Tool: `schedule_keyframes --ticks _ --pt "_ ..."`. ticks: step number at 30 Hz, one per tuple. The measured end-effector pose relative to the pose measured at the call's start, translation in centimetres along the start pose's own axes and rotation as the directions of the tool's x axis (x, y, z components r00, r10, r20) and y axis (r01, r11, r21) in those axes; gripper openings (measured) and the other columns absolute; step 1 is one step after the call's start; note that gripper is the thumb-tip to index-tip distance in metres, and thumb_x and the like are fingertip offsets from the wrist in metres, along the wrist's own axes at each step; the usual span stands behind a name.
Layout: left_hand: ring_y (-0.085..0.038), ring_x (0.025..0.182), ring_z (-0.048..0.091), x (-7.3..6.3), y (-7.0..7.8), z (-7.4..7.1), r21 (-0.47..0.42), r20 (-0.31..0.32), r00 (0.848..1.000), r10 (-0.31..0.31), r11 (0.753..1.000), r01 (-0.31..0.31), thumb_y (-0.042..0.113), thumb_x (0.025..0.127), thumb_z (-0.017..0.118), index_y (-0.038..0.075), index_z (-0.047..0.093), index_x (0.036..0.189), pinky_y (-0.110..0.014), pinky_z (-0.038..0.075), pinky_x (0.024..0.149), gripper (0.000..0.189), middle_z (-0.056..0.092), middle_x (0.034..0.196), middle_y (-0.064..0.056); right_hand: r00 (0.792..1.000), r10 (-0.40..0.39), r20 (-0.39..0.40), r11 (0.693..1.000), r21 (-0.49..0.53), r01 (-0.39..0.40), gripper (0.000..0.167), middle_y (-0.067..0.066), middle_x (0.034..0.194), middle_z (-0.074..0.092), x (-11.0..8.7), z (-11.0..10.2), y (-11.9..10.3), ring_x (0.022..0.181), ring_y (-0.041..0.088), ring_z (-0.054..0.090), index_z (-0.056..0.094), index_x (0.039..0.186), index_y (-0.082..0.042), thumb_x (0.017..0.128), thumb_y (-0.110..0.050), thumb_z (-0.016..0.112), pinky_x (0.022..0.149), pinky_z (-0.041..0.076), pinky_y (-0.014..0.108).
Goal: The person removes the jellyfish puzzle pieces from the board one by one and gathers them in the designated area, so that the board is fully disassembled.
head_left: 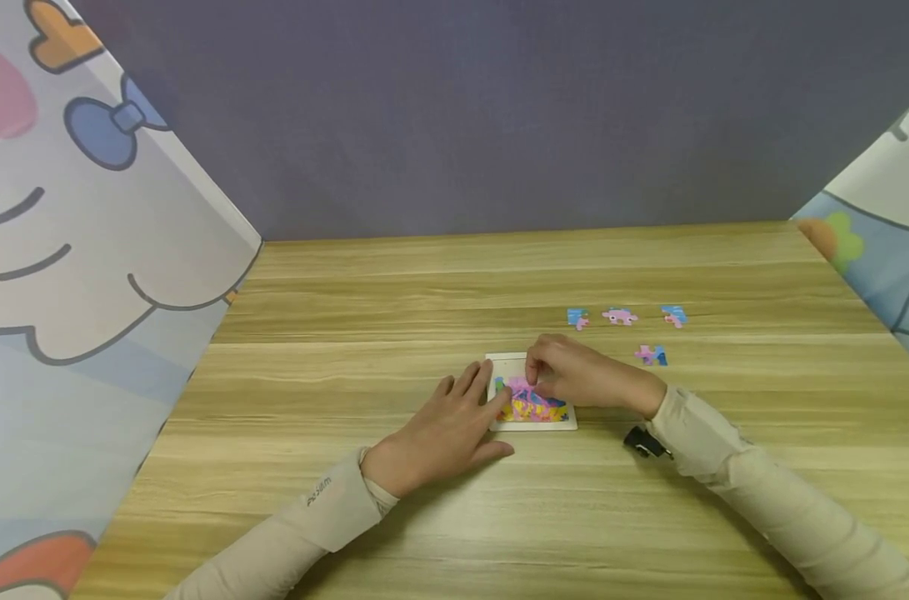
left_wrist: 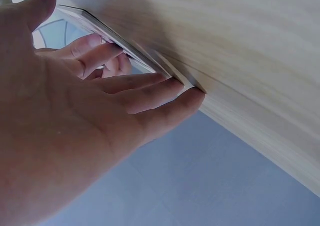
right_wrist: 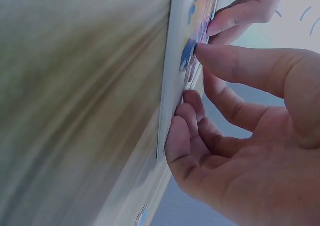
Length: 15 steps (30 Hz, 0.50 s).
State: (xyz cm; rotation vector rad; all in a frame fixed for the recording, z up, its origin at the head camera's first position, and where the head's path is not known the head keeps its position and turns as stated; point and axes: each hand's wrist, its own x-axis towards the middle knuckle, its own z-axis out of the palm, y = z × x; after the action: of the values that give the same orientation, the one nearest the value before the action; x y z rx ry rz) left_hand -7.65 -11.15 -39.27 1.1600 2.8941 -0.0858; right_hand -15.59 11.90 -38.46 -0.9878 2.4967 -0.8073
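My right hand is bent over the puzzle, fingers curled, thumb and index tips right down at the picture, and whether they pinch a piece I can't tell: my own knuckles hide that spot in the head view. In the right wrist view my thumb tip touches the blue part, other fingertips resting against the board. My left hand lies spread with fingers nearly straight, gripping nothing, index finger on the pieces, the others along the left edge of the white tray. Inside sits the partly assembled puzzle, pink, blue and yellow, its upper side covered by my right hand; the left wrist view gives only the tray's thin edge.

Writing now: my left sleeve carries small dark lettering, turned away and too small to read surely. Beside my right cuff, a black object, partly tucked under it, hard to name.

Farther out on the table, four loose pieces, three in a row and one nearer. Beyond, a grey panel, and cartoon-printed side walls, both cut off by the frame.
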Motion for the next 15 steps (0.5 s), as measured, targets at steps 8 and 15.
schedule_keyframes --ticks 8,15 --pt "-0.043 0.140 0.037 -0.05 -0.03 -0.14 -0.020 0.000 1.000 -0.002 1.000 0.002 0.061 0.097 0.049 0.014 0.042 0.146 -0.056 0.046 0.100 0.068 0.032 0.154 -0.028 0.999 -0.031 -0.005 0.999 -0.028 0.031 0.024 0.002 0.100 0.060 -0.07 0.09 -0.16 0.096 0.021 0.054 0.064 0.108 -0.007 0.087 0.002 0.071 0.085 0.048 0.039" --pt "-0.042 0.139 0.038 -0.09 -0.08 -0.03 -0.020 -0.018 1.000 0.000 1.000 -0.001 0.061 0.097 0.050 0.015 0.043 0.145 -0.055 0.046 0.099 0.067 0.034 0.154 -0.027 1.000 -0.004 0.013 1.000 0.004 0.004 0.023 0.003 0.095 0.060 0.08 0.08 -0.23 0.088 0.019 0.054 0.064 0.109 -0.003 0.087 0.001 0.069 0.080 0.048 0.035"
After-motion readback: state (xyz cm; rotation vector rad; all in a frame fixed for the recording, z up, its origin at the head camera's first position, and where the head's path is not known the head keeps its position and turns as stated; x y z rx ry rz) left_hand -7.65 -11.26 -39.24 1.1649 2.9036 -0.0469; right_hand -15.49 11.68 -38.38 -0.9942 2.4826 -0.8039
